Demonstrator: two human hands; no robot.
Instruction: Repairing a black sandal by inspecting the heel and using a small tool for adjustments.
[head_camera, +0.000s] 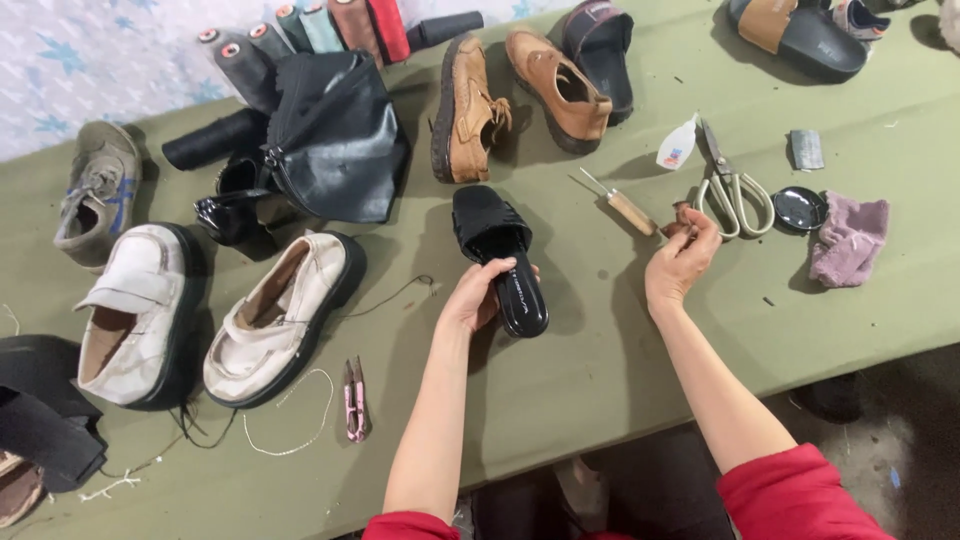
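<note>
**Black sandal in hand, repair apparently not begun**

The left hand (478, 295) gripped the black sandal (500, 255) by its heel end, mid-table. Its long axis ran slightly aslant, toe pointing away from the person. The right hand (683, 258) pinched a small brownish piece beside the awl (622, 206) and scissors (733, 185); no stitching showed yet.

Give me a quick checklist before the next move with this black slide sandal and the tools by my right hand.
1. Left hand has its grip on the black slide sandal: ok.
2. Sandal resting on the green cloth-covered table: ok.
3. Right hand at the wooden-handled awl: ok; what its fingertips pinch: cannot tell.
4. Metal scissors beside right hand, blades shut: ok.
5. Pink thread snips close by left forearm: ok.
6. Sandal's damage visible: cannot tell.
</note>
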